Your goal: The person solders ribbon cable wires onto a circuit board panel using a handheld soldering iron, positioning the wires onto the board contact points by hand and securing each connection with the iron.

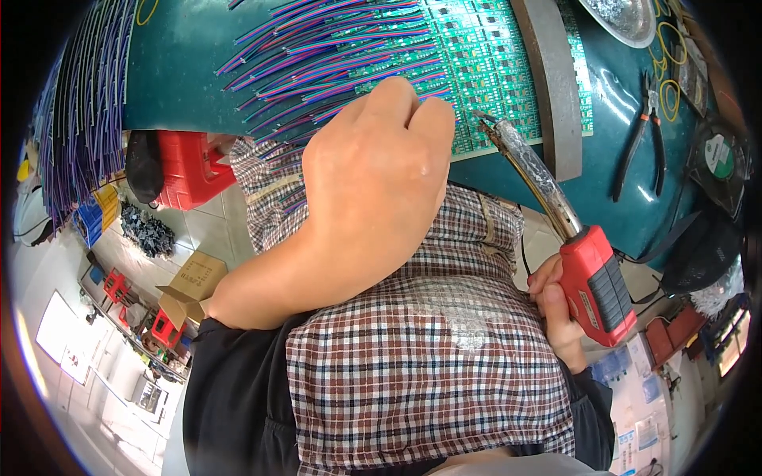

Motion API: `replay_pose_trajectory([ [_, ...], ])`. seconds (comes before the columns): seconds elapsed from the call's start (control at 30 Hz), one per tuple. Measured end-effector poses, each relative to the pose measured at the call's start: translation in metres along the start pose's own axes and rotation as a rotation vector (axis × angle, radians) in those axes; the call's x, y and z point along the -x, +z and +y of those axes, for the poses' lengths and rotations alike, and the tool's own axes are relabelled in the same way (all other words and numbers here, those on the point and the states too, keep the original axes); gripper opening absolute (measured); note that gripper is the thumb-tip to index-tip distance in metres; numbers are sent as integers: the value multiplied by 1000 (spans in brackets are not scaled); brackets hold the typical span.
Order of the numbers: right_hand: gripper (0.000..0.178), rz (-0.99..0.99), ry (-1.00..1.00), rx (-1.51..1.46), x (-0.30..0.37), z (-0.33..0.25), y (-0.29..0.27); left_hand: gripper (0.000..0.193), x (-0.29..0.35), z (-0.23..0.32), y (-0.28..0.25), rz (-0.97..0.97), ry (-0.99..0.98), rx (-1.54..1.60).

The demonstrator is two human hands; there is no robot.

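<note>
My left hand (377, 174) is closed over the near edge of a green circuit board panel (496, 71), its fingertips turned down out of sight. Whatever it pinches is hidden beneath it. Thin multicoloured wires (317, 51) spread leftward from the panel in rows, and some pass behind this hand. In my right hand (556, 309) is a red-and-black soldering gun (595, 285), gripped by its handle. Its long metal barrel slants up and left, the tip close above the panel's components, just right of my left hand. I cannot tell whether the tip touches.
A dark metal bar (552, 87) lies across the panel's right part. Farther right are pliers (647, 135), a metal bowl (627, 20), yellow rings (671, 99) and a small fan (718, 159). More wires (87, 103) hang at the far left; a red stool (190, 170) stands below the table.
</note>
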State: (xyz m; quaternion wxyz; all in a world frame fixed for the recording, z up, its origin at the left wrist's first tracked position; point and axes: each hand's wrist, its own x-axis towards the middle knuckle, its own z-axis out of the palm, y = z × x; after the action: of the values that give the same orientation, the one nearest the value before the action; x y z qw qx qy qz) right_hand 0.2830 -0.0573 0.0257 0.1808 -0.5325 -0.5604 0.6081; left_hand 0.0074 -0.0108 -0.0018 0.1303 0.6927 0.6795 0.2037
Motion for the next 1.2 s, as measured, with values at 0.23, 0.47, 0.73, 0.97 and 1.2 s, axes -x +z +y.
replay_pose_trajectory([
  [0.23,22,28,31,-29,0,-1,2,13,-1,-1,0,5,15,-33],
  [0.47,22,57,37,-92,0,-3,4,10,-24,-17,-20,75,137,-14],
  [0.73,16,34,34,-82,3,3,3,12,-90,-62,-46,170,-205,-125],
  [0.97,16,9,49,-68,3,4,2,12,-83,-95,-31,266,-25,-229],
  [1.2,18,-1,45,-65,3,5,-2,11,-52,-43,-46,132,-264,297],
])
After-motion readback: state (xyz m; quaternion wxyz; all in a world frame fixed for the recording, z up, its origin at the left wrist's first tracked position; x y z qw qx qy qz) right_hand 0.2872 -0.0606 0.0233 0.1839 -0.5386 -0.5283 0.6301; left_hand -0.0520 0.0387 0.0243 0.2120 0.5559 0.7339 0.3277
